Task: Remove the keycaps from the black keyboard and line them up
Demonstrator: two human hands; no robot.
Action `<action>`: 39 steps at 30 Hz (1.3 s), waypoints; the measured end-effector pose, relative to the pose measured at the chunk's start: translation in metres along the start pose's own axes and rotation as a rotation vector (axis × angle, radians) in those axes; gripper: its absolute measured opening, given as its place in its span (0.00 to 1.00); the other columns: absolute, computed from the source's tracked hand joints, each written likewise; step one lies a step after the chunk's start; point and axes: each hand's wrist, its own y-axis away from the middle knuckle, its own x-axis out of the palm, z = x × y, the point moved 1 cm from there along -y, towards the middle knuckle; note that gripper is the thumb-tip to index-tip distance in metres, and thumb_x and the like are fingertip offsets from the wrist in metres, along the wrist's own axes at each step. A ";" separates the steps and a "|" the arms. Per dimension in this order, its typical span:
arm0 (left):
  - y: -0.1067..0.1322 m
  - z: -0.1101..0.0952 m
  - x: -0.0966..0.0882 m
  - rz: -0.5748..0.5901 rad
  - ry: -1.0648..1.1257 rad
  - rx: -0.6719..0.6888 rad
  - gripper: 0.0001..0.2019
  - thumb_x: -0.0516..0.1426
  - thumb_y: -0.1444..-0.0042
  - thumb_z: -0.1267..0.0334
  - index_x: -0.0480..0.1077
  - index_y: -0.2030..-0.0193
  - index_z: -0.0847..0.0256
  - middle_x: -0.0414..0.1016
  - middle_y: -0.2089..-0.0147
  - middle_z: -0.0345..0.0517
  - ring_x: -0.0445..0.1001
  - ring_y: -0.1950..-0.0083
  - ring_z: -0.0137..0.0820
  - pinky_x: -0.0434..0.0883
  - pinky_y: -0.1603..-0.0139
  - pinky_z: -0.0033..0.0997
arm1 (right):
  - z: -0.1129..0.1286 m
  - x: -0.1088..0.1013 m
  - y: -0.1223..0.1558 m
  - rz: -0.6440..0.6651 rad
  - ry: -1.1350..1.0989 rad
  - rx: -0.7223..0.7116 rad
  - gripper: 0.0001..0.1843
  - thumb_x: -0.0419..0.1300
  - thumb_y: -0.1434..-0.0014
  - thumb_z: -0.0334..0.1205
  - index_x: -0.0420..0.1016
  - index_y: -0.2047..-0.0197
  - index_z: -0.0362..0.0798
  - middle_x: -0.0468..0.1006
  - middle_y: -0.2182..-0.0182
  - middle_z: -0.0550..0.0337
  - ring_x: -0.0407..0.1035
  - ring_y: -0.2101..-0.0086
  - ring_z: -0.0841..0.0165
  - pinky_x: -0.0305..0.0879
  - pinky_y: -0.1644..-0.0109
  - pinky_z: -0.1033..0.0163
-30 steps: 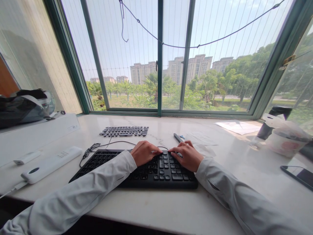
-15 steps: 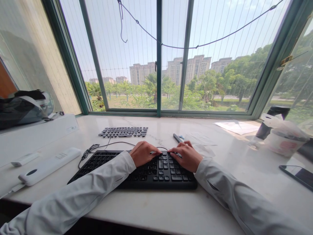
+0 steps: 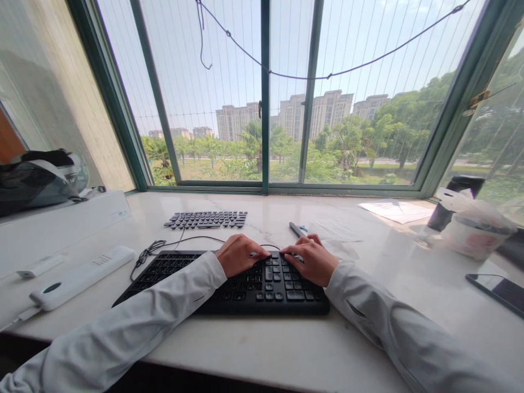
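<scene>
A black wired keyboard (image 3: 172, 270) lies on the pale stone sill in front of me. My left hand (image 3: 237, 254) rests on the keys near the keyboard's far edge, knuckles up and fingers curled under. My right hand (image 3: 311, 260) sits beside it over the right key block, fingers also bent and pressed together, with a small grey thing showing at the fingertips. What either hand holds is hidden. The two hands nearly touch. Both arms wear white sleeves.
Several loose black keycaps (image 3: 206, 219) are laid out in rows behind the keyboard. A dark pen-like tool (image 3: 295, 229) and papers (image 3: 395, 210) lie on the right. There is a white power strip (image 3: 77, 277) to the left, a phone (image 3: 496, 286) and a bagged cup (image 3: 475, 232) to the right.
Nothing but a slight shift of the view; both hands stay in place on the keyboard.
</scene>
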 end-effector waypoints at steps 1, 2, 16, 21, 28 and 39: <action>0.000 0.000 0.000 0.004 -0.008 -0.002 0.08 0.61 0.43 0.65 0.81 0.60 0.50 0.83 0.62 0.37 0.82 0.59 0.31 0.72 0.61 0.22 | 0.000 0.000 0.000 -0.001 0.000 0.000 0.13 0.54 0.33 0.42 0.80 0.52 0.55 0.80 0.66 0.58 0.71 0.58 0.64 0.49 0.47 0.51; 0.000 -0.001 0.000 0.005 -0.015 -0.005 0.08 0.61 0.43 0.66 0.81 0.60 0.50 0.83 0.62 0.37 0.82 0.59 0.31 0.72 0.61 0.23 | 0.000 0.000 0.000 -0.003 0.001 0.000 0.13 0.54 0.33 0.42 0.80 0.52 0.55 0.80 0.66 0.58 0.71 0.58 0.64 0.49 0.47 0.51; 0.002 -0.003 -0.001 0.067 -0.095 0.017 0.10 0.58 0.39 0.63 0.80 0.55 0.49 0.82 0.58 0.38 0.81 0.56 0.33 0.72 0.61 0.25 | 0.000 0.001 0.000 -0.006 -0.009 -0.004 0.13 0.54 0.33 0.42 0.80 0.52 0.55 0.81 0.67 0.58 0.71 0.58 0.64 0.49 0.47 0.51; 0.001 -0.001 0.004 0.021 -0.071 0.030 0.10 0.56 0.38 0.61 0.80 0.55 0.50 0.82 0.57 0.38 0.81 0.56 0.32 0.72 0.61 0.24 | 0.000 0.000 0.000 -0.004 -0.003 0.000 0.13 0.54 0.33 0.42 0.80 0.52 0.55 0.80 0.67 0.58 0.71 0.58 0.64 0.49 0.47 0.51; 0.001 0.001 0.005 0.040 -0.049 -0.016 0.09 0.59 0.40 0.64 0.80 0.56 0.49 0.82 0.58 0.36 0.81 0.55 0.33 0.72 0.58 0.26 | 0.000 0.001 0.000 -0.004 -0.015 0.002 0.13 0.54 0.34 0.42 0.80 0.53 0.55 0.80 0.67 0.58 0.71 0.58 0.64 0.49 0.47 0.51; 0.000 -0.002 0.001 0.074 -0.165 0.026 0.12 0.56 0.38 0.64 0.79 0.55 0.45 0.82 0.58 0.36 0.81 0.57 0.32 0.71 0.63 0.24 | 0.001 0.000 0.000 -0.001 -0.010 0.000 0.13 0.55 0.34 0.42 0.80 0.52 0.55 0.81 0.67 0.59 0.71 0.58 0.64 0.50 0.46 0.52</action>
